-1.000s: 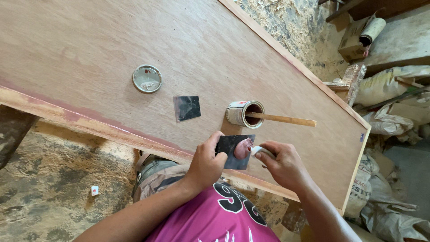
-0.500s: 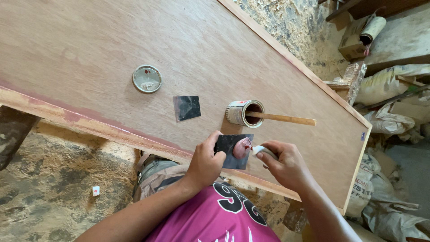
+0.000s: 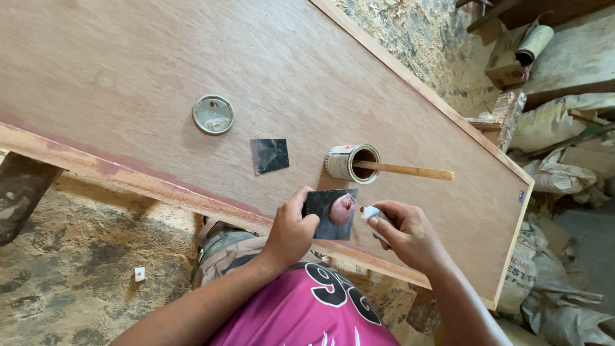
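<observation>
One board [image 3: 192, 57], brown plywood with a pale wood edging, lay across the whole view and carried everything else. One can [image 3: 352, 162], open and on its side near the board's near edge, had a stick [image 3: 410, 171] resting in its mouth and pointing toward the board's right end. One lid [image 3: 213, 115], round and metal, lay flat to the left of the can, well apart from it. Two dark square plates: the loose plate [image 3: 269, 156] lay flat between lid and can; the held plate [image 3: 332, 214] sat at the near edge, just in front of the can, with a dab of reddish putty [image 3: 342, 209] on it. Left hand [image 3: 291, 230]: fingers curled round the held plate's left side, thumb on top, gripping it. Right hand [image 3: 407, 234]: fingers closed round a small white tube [image 3: 371, 214], its red-smeared tip just beside the putty and clear of it.
</observation>
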